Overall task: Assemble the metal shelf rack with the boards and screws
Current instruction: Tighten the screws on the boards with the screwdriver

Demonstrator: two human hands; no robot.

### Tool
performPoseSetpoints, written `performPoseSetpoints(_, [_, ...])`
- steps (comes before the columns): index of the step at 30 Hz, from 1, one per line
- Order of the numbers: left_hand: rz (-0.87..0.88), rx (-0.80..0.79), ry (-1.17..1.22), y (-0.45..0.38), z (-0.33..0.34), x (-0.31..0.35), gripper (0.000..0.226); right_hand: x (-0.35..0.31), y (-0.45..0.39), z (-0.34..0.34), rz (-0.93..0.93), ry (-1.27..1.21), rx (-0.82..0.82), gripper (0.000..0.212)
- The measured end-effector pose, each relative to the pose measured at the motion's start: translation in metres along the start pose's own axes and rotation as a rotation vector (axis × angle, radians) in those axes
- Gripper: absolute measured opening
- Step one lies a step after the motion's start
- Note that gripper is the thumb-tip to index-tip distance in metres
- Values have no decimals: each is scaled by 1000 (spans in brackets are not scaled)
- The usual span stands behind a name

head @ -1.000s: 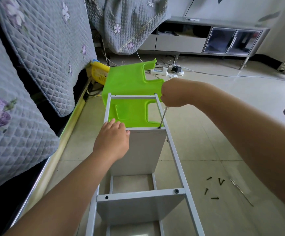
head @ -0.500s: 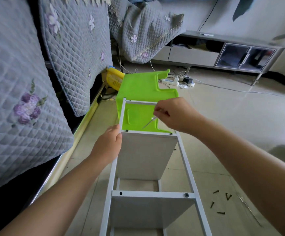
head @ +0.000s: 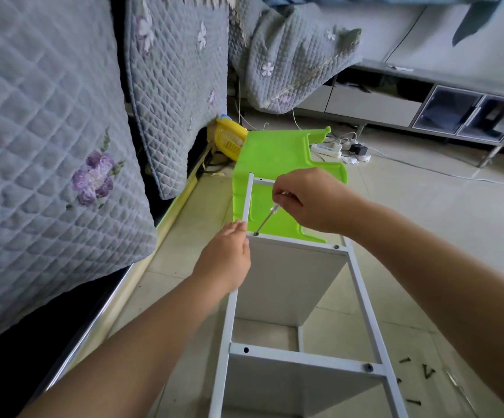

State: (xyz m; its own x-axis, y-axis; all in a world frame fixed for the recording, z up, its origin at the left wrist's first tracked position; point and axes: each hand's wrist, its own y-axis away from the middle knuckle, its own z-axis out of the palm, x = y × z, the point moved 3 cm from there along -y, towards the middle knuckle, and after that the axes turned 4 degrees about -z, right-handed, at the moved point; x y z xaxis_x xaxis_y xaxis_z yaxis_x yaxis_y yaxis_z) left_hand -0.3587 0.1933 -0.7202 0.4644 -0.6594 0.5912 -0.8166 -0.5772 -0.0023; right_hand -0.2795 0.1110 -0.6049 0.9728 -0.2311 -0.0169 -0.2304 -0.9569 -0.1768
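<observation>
On the tiled floor beside a quilt-draped sofa [head: 48, 146], a white metal rack [head: 362, 300] lies on its side, its far end resting on a green plastic stool [head: 274, 155]. A person leans over it. Their right hand [head: 311, 200] has its fingers curled round the handle of a screwdriver [head: 267, 218], whose tip sits on a screw [head: 256, 234] at the left end of the far board [head: 289, 282]. Their left hand [head: 226, 260] rests against the frame's left rail just beside that screw; I cannot tell whether its fingers curl round the rail.

By the look of it, the work is partway done. The far board's right screw [head: 336, 246] is seated. The near board [head: 289, 384] has a screw [head: 368, 367] on the right, but its left hole [head: 246, 350] looks empty. Loose screws [head: 416, 381] lie on the floor to the right, so more fastening remains.
</observation>
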Motion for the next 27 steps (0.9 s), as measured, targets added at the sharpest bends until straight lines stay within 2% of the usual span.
performPoseSetpoints(13, [-6,-15,-31,3,-1,0,47,2,2,-1,13,-15,-23,25])
performPoseSetpoints(17, [-6,-15,-31,4,-1,0,47,0,2,-4,43,-11,-75,26])
performPoseSetpoints(23, [-10,-8,-28,3,1,-1,47,-9,-9,-4,143,59,-238,37])
performPoseSetpoints(25, [-13,-4,-19,4,1,0,47,-8,-13,-7,156,41,-292,30])
performPoseSetpoints(27, [-14,-1,-12,4,1,0,47,-8,-15,-11,159,24,-354,12])
